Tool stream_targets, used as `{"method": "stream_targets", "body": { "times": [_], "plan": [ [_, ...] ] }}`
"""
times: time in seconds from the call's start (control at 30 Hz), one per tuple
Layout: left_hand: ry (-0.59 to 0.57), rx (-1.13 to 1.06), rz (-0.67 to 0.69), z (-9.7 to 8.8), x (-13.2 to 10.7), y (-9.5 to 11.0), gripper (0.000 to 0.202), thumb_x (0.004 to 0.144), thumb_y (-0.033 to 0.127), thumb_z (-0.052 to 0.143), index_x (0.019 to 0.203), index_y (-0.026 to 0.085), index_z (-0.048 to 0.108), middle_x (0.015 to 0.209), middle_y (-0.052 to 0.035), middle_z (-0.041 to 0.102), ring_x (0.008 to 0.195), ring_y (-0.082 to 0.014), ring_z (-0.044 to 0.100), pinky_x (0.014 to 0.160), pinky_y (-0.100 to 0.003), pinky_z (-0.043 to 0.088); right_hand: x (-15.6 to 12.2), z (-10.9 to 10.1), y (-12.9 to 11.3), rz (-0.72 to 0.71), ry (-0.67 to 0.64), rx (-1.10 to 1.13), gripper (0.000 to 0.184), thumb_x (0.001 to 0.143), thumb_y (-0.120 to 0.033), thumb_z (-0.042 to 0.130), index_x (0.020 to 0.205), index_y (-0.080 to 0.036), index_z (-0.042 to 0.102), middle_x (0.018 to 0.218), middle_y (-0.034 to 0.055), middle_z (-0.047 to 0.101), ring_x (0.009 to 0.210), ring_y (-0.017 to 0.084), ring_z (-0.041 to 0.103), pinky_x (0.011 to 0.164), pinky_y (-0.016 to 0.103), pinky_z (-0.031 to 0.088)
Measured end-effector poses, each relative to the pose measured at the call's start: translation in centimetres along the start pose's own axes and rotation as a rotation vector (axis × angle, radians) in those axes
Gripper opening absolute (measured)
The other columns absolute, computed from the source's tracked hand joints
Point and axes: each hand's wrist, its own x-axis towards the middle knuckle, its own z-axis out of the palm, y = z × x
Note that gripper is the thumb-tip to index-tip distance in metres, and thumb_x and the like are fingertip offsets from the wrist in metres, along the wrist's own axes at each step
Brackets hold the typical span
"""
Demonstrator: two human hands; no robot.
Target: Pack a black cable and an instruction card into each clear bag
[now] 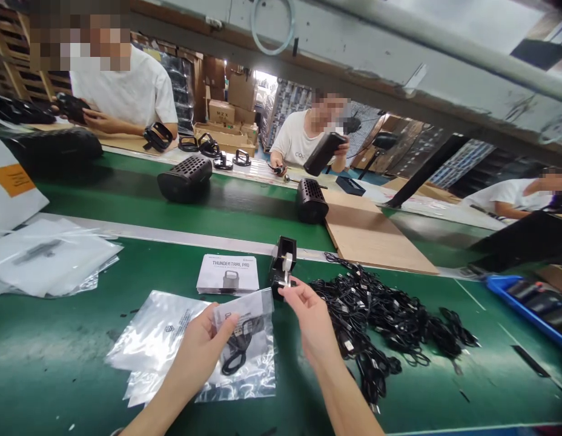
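My left hand (203,348) grips a clear plastic bag (247,327) with a coiled black cable inside, held just above the green bench. My right hand (308,315) reaches to the black tape dispenser (282,263), its fingertips pinched on the end of the tape at the dispenser's front. A booklet (228,274) printed "Thunder Trail Pro" lies left of the dispenser. Under my left hand lies a small stack of empty clear bags (154,336).
A heap of several black cables (381,315) lies to the right. More plastic bags (45,257) lie at far left. Black speakers (185,178) (311,201) ride the green conveyor beyond. A cardboard sheet (372,233), a blue tray (530,306) and three seated people are nearby.
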Motion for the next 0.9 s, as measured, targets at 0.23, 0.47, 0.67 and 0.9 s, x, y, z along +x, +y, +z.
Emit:
{"method": "stream_targets", "body": {
  "times": [0.23,0.47,0.67,0.9],
  "plan": [
    [0.075,0.065,0.021,-0.1,-0.2,0.1,0.033,0.073,0.050,0.056,0.084,0.019,0.058,0.071,-0.0013,0.065,0.068,-0.0202,0.061,0.062,-0.031,0.048,-2.2,-0.8,2.2,-0.041,0.073,-0.235,0.023,0.072,-0.038,0.060,0.061,-0.018,0.057,0.103,0.0111,0.053,0.087,0.022,0.054,0.074,0.034,0.044],
    [0.112,0.370,0.134,0.8,-1.2,0.3,0.029,0.075,0.046,0.052,0.060,0.022,0.047,0.047,0.0072,0.044,0.044,-0.0119,0.045,0.043,-0.021,0.036,-5.2,1.6,-0.9,0.178,-0.276,0.059,0.033,0.074,-0.047,0.057,0.062,-0.017,0.051,0.052,-0.0039,0.052,0.038,0.006,0.035,0.040,0.020,0.029],
    [0.075,0.413,0.103,0.5,-1.9,-0.3,0.027,0.076,0.047,0.050,0.066,0.022,0.049,0.054,0.0046,0.050,0.052,-0.0139,0.048,0.049,-0.022,0.039,-4.3,2.4,0.2,0.171,-0.281,-0.292,0.047,0.074,-0.057,0.051,0.047,-0.019,0.045,0.036,-0.0040,0.048,0.036,0.009,0.041,0.043,0.020,0.032],
    [0.087,0.197,0.037,-1.8,-3.1,0.9,0.025,0.074,0.047,0.056,0.076,0.022,0.056,0.061,0.0027,0.058,0.062,-0.0175,0.057,0.055,-0.024,0.046,-5.6,1.9,-0.6,0.040,-0.331,-0.595,0.041,0.069,-0.049,0.061,0.047,-0.020,0.042,0.044,-0.0048,0.048,0.046,0.011,0.044,0.043,0.021,0.028]
  ]
}}
